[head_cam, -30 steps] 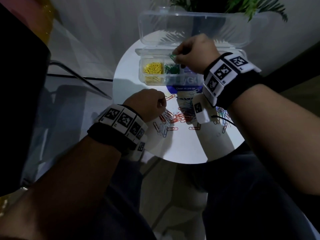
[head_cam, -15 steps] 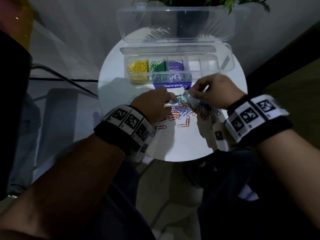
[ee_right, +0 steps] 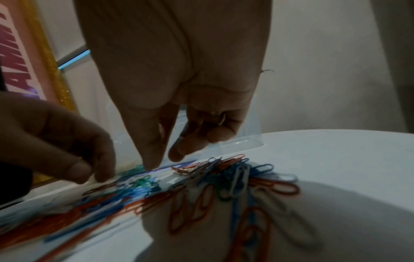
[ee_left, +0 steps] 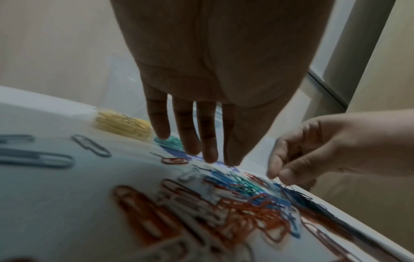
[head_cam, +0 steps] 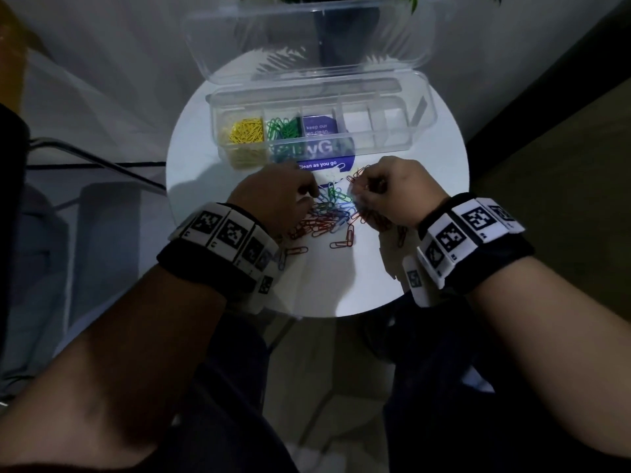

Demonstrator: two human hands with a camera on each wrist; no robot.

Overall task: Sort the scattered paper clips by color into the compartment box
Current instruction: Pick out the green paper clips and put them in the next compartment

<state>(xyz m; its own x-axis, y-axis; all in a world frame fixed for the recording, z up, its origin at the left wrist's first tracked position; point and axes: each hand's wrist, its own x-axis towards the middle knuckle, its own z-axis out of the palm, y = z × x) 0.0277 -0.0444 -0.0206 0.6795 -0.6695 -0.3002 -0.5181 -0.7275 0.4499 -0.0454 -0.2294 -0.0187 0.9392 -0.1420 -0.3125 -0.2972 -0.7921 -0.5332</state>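
Note:
A clear compartment box (head_cam: 375, 145) stands open at the back of the round white table (head_cam: 341, 285). Yellow clips (head_cam: 246, 131) fill its leftmost compartment and green clips (head_cam: 285, 128) the one beside it. A mixed pile of red, blue, green and white paper clips (head_cam: 327, 213) lies between my hands. My left hand (head_cam: 273, 196) points its straight fingers (ee_left: 201, 150) down, tips touching the table at the pile's far left edge. My right hand (head_cam: 389, 192) hovers at the pile's right side. Its thumb (ee_right: 152, 163) reaches the clips and its other fingers are curled. Whether it holds a clip is hidden.
The box's clear lid (head_cam: 307, 35) stands up behind it, in front of a dark plant pot (head_cam: 348, 29). A purple printed card (head_cam: 324, 163) lies under the box's front. Loose clips (head_cam: 341, 240) lie nearer me. The table's front edge (head_cam: 341, 315) drops to my lap.
My right hand has come back from the green compartment to the pile's right side. My left hand has slid forward to the pile's far left edge with its fingers straightened.

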